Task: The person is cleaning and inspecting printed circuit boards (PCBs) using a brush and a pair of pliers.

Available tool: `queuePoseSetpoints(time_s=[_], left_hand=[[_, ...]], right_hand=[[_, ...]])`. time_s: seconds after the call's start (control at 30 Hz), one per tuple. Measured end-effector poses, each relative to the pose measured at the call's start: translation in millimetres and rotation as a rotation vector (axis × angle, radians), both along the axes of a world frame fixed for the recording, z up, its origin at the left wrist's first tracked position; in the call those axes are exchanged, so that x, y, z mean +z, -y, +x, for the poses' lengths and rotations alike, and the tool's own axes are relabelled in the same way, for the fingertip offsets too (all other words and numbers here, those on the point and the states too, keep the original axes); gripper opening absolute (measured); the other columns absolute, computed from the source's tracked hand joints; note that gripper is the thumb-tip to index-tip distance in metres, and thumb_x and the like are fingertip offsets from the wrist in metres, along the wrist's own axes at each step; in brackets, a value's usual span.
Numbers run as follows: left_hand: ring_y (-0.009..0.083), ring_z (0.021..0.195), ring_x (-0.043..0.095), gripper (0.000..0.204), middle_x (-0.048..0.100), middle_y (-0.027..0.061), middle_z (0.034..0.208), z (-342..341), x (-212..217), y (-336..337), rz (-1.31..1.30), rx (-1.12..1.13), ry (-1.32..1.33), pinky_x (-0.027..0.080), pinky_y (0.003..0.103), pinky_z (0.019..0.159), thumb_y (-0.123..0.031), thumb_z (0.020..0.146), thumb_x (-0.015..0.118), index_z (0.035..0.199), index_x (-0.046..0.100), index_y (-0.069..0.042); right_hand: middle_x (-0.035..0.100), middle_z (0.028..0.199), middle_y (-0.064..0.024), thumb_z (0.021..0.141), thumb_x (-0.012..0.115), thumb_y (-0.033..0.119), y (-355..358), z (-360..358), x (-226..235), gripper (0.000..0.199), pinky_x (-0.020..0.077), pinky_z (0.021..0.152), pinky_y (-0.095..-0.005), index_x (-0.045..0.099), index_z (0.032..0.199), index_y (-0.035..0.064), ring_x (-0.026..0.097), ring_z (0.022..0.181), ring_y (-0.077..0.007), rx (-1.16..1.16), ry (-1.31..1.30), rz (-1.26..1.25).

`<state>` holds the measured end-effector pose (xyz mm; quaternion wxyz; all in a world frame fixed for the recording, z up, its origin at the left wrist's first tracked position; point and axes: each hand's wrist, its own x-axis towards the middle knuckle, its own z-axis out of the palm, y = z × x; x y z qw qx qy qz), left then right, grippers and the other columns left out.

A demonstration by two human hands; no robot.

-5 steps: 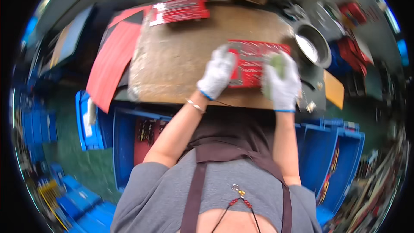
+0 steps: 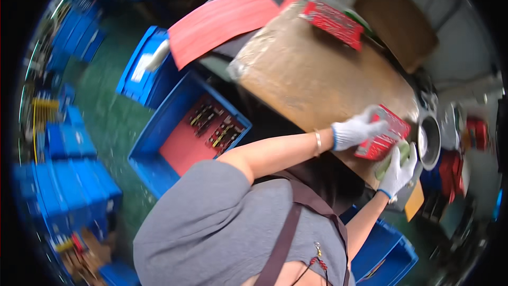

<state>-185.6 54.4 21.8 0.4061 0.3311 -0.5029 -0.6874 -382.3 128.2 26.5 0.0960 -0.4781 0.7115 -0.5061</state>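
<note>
A red board [image 2: 390, 127] with a grey and white pattern lies near the right end of the brown-topped table. My left hand [image 2: 361, 127], in a white knit glove with a blue cuff, grips its left side, some fingers over the face. My right hand [image 2: 398, 173], gloved alike, is closed round a light green pad [image 2: 404, 153] at the board's lower right edge. Whether the pad touches the board is hard to tell through the blur. A second red board [image 2: 333, 24] of the same look is propped at the table's far edge.
Right of my hands stands a round metal bowl [image 2: 429, 142]. Red sheets [image 2: 222, 21] overhang the table's left end. Below, a blue crate [image 2: 153, 151] holds boards with dark parts on a red base; another blue crate [image 2: 389, 254] stands by my right arm. A yellow-orange piece [image 2: 414, 201] sticks out near the bowl.
My view has swung to the left, so the table appears tilted and further right. Both hands stay at the same red board, with the green pad still in the right one.
</note>
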Motion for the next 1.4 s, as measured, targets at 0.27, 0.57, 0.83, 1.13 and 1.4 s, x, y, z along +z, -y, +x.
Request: queuePoseSetpoints(time_s=[0.27, 0.57, 0.83, 1.13, 1.4], left_hand=[[0.0197, 0.106, 0.069, 0.043, 0.07, 0.0111, 0.116, 65.6, 40.2, -13.2, 0.237, 0.109, -0.702, 0.06, 0.038, 0.092, -0.022, 0.1, 0.071, 0.134, 0.056, -0.003], [0.0287, 0.117, 0.071, 0.048, 0.069, 0.0166, 0.132, 360.9, 24.5, -144.1, 0.01, 0.888, -0.521, 0.06, 0.046, 0.099, -0.039, 0.107, 0.062, 0.139, 0.056, -0.004], [0.0365, 0.113, 0.07, 0.045, 0.069, 0.0185, 0.125, 486.5, -93.7, -260.0, 0.426, 1.177, -0.283, 0.057, 0.055, 0.1, -0.036, 0.101, 0.067, 0.129, 0.06, -0.002], [0.0337, 0.103, 0.067, 0.026, 0.063, 0.0149, 0.119, 488.9, -169.1, -303.8, -0.14, -0.621, 1.67, 0.052, 0.049, 0.096, -0.027, 0.079, 0.076, 0.102, 0.077, -0.015], [0.0347, 0.104, 0.065, 0.022, 0.068, 0.0146, 0.103, 532.8, -224.7, -291.1, -0.161, -0.584, 1.725, 0.046, 0.048, 0.103, -0.019, 0.097, 0.055, 0.115, 0.065, -0.012]], right_hand=[[0.063, 0.136, -0.0154, 0.102, 0.065, 0.006, -21.6, 62.6, 80.6, 0.055, 0.0529, 0.102, -0.0314, 0.046, 0.153, -0.0038, 0.064, 0.117, -0.0175, 0.23, 0.113, -0.237], [0.062, 0.139, -0.019, 0.102, 0.063, 0.005, -10.4, 91.2, 88.2, 0.056, 0.05, 0.098, -0.0281, 0.045, 0.154, -0.0028, 0.064, 0.116, -0.0177, 0.383, 0.227, -0.188], [0.067, 0.12, -0.0064, 0.101, 0.064, 0.004, 6.2, 122.0, 78.9, 0.056, 0.0378, 0.062, -0.0163, 0.047, 0.154, -0.0007, 0.054, 0.077, -0.0027, 0.516, 0.123, 0.025], [0.058, 0.146, -0.016, 0.099, 0.065, -0.002, 5.4, 141.7, 81.7, 0.056, 0.0455, 0.112, -0.0328, 0.048, 0.153, -0.0041, 0.06, 0.127, -0.0197, 0.509, 0.01, 0.099], [0.056, 0.15, -0.0145, 0.097, 0.068, -0.004, 7.7, 146.9, 86.1, 0.057, 0.0428, 0.115, -0.0346, 0.05, 0.151, -0.0054, 0.056, 0.134, -0.0206, 0.467, -0.09, 0.056]])
